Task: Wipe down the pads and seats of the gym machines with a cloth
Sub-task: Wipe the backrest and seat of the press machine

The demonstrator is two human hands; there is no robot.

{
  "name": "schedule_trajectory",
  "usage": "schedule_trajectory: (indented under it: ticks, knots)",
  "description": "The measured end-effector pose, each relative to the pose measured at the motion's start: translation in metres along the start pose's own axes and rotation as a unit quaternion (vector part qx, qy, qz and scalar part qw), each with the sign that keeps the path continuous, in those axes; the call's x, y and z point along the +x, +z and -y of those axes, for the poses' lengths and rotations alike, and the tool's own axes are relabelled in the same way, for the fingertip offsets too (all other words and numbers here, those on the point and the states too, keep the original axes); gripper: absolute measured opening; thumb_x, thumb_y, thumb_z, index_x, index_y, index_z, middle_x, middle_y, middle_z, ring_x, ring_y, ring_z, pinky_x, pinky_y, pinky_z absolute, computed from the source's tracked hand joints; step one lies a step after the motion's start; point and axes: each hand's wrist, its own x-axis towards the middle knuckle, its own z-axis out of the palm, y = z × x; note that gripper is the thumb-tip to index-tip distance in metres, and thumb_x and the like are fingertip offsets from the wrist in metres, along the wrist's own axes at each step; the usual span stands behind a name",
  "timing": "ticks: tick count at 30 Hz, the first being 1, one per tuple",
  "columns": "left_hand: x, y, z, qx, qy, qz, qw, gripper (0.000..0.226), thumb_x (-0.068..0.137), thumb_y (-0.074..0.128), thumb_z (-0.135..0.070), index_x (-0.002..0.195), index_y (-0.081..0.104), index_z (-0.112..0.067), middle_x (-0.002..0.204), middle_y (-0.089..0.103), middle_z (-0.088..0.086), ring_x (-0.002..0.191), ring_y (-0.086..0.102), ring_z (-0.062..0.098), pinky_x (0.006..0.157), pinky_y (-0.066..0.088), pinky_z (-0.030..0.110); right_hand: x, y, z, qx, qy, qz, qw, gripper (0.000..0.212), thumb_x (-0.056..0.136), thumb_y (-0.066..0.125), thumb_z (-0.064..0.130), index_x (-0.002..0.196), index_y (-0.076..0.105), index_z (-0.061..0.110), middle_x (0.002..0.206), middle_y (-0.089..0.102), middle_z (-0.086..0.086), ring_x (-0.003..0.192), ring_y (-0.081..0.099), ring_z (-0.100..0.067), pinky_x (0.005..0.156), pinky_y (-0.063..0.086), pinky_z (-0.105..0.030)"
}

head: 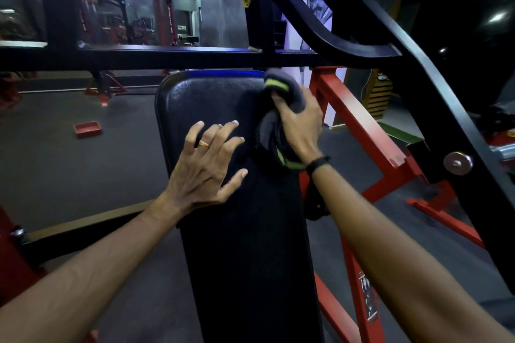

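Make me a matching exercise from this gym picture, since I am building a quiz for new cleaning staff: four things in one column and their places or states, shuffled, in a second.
Things:
1. cloth
2. left hand
3. red tray
4. ring

Places or states:
A. on the floor, left of the pad
B. bunched in the right hand
C. on a finger
D. spread flat on the black pad

Pairs: 1-B, 2-D, 3-A, 4-C

No legible text; sticker (367, 298) on the red frame (359, 120) too blurred
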Motion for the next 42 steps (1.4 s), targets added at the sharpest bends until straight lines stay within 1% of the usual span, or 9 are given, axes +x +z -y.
schedule_trajectory:
  ticks: [7,10,13,16,21,26,32,36,42]
  knots:
    - [-0.002,-0.001,0.0,-0.004,0.079,0.017,0.997,0.057,0.089,0.056,-0.055,0.12,0.057,-0.006,0.14,0.056,0.018,0.117,0.059,0.036,0.113,0.028,0.053,-0.033,0.016,-0.037,-0.033,-0.019,-0.012,0.999,0.068,0.084,0.067,0.059,0.144,0.05,0.032,0.131,0.055,0.002,0.12,0.052,-0.019,0.085,0.036,-0.025]
    - [-0.002,-0.001,0.001,-0.009,0.133,0.051,0.99,0.054,0.091,0.054,-0.057,0.101,0.066,-0.005,0.128,0.063,0.017,0.112,0.061,0.035,0.111,0.032,0.054,-0.045,0.011,-0.05,0.0,0.015,-0.027,1.0,0.065,0.084,0.072,0.052,0.141,0.056,0.025,0.126,0.061,0.002,0.118,0.057,-0.018,0.084,0.038,-0.02]
    - [-0.001,0.001,0.002,-0.038,0.155,0.069,0.985,0.052,0.092,0.055,-0.054,0.087,0.065,-0.003,0.118,0.065,0.018,0.101,0.061,0.036,0.099,0.042,0.051,-0.061,0.006,-0.069,0.022,0.026,-0.03,0.999,0.065,0.082,0.071,0.058,0.135,0.061,0.022,0.12,0.067,0.001,0.113,0.063,-0.016,0.092,0.049,-0.029]
    - [-0.001,0.001,0.001,-0.058,0.158,0.077,0.983,0.052,0.091,0.056,-0.054,0.087,0.063,-0.002,0.119,0.064,0.019,0.093,0.061,0.035,0.088,0.045,0.048,-0.087,-0.001,-0.095,0.032,0.066,-0.03,0.997,0.072,0.082,0.066,0.07,0.124,0.066,0.012,0.113,0.07,-0.003,0.108,0.066,-0.02,0.09,0.053,-0.045]
    - [-0.003,0.002,0.002,-0.076,0.175,0.088,0.978,0.057,0.092,0.054,-0.058,0.09,0.064,-0.002,0.12,0.063,0.019,0.092,0.061,0.035,0.089,0.044,0.048,-0.146,-0.02,-0.126,0.048,0.119,-0.053,0.99,0.064,0.083,0.068,0.066,0.109,0.069,0.008,0.099,0.071,0.001,0.096,0.067,-0.01,0.084,0.055,-0.041]
    - [-0.004,0.003,0.002,-0.084,0.196,0.082,0.974,0.059,0.092,0.055,-0.059,0.088,0.064,-0.001,0.119,0.064,0.019,0.09,0.062,0.035,0.091,0.044,0.048,-0.224,-0.042,-0.163,0.042,0.178,-0.058,0.982,0.054,0.085,0.068,0.064,0.104,0.067,0.013,0.095,0.071,0.002,0.091,0.068,-0.016,0.077,0.055,-0.049]
    - [-0.004,0.003,0.001,-0.082,0.188,0.083,0.975,0.06,0.093,0.052,-0.061,0.085,0.062,-0.002,0.116,0.064,0.018,0.088,0.06,0.034,0.091,0.043,0.048,-0.314,-0.079,-0.185,-0.018,0.265,-0.033,0.963,0.06,0.073,0.052,0.089,0.097,0.058,0.035,0.094,0.065,0.013,0.089,0.064,-0.007,0.077,0.053,-0.041]
    - [-0.003,0.003,0.0,-0.076,0.169,0.072,0.98,0.061,0.092,0.052,-0.062,0.086,0.062,-0.002,0.115,0.064,0.019,0.086,0.059,0.034,0.091,0.043,0.048,-0.246,-0.055,-0.159,-0.022,0.257,-0.038,0.965,0.067,0.079,0.052,0.084,0.105,0.063,0.023,0.099,0.069,0.003,0.095,0.067,-0.022,0.083,0.054,-0.046]
    - [-0.003,-0.002,-0.001,-0.065,0.129,0.039,0.989,0.064,0.095,0.048,-0.061,0.102,0.064,0.0,0.125,0.062,0.021,0.097,0.06,0.037,0.098,0.04,0.052,-0.041,0.01,-0.036,-0.112,0.007,-0.044,0.993,0.068,0.088,0.054,0.07,0.137,0.054,0.024,0.121,0.056,-0.004,0.114,0.054,-0.024,0.088,0.043,-0.037]
